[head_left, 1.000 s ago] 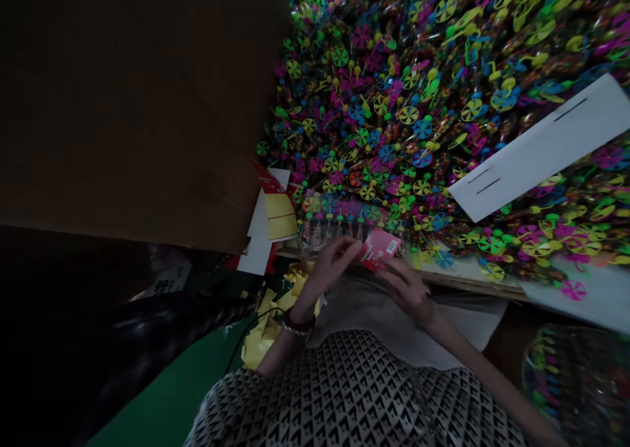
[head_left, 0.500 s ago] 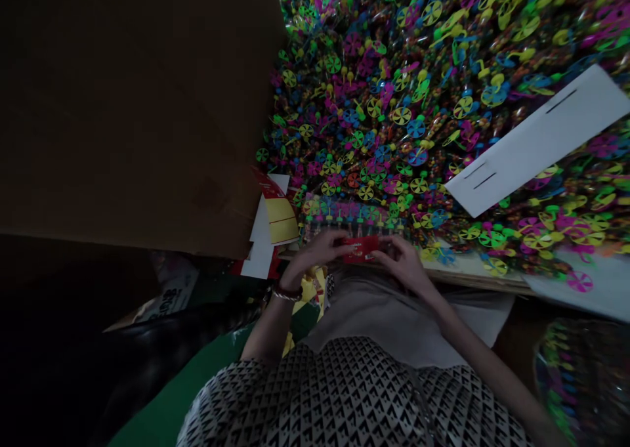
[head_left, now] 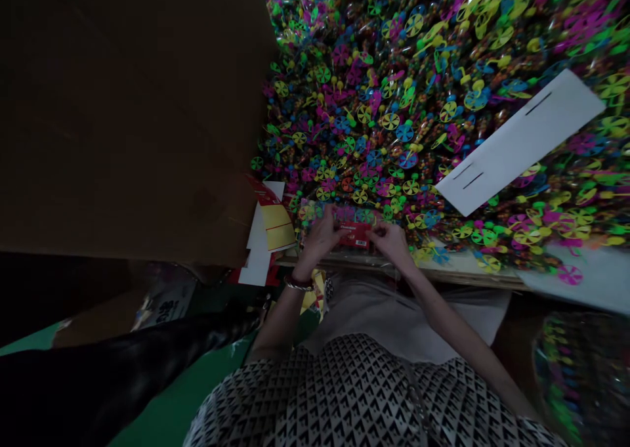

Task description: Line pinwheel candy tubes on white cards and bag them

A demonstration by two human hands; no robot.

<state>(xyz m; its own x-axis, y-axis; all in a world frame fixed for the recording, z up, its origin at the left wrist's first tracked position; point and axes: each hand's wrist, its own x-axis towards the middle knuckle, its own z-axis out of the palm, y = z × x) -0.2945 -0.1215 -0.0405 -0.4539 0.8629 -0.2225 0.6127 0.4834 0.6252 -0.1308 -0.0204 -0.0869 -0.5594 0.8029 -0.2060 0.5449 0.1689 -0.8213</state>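
A small red printed card [head_left: 355,235] with white lettering lies between my two hands at the table's front edge. My left hand [head_left: 321,238] has its thumb on the card's left end, while its fingers reach up over a clear pack of toy fans [head_left: 365,214] behind it. At the other end, the fingertips of my right hand [head_left: 391,242] pinch the card's right edge. The card lies over the near part of the pack. My left fingertips are partly hard to make out in the dim light.
Many bright toy fans with candy-filled tubes [head_left: 374,125] cover the table. A long white slotted card [head_left: 522,142] lies on them. A big cardboard box [head_left: 128,119] stands left, beside folded red-and-yellow card pieces [head_left: 268,230]. A dark sleeve [head_left: 147,361] shows lower left, and a filled bag [head_left: 581,375] lower right.
My hands and the red card have moved slightly forward onto the pack, and the card now lies flatter. My left fingers have lifted upward. The dark sleeve at left has shifted.
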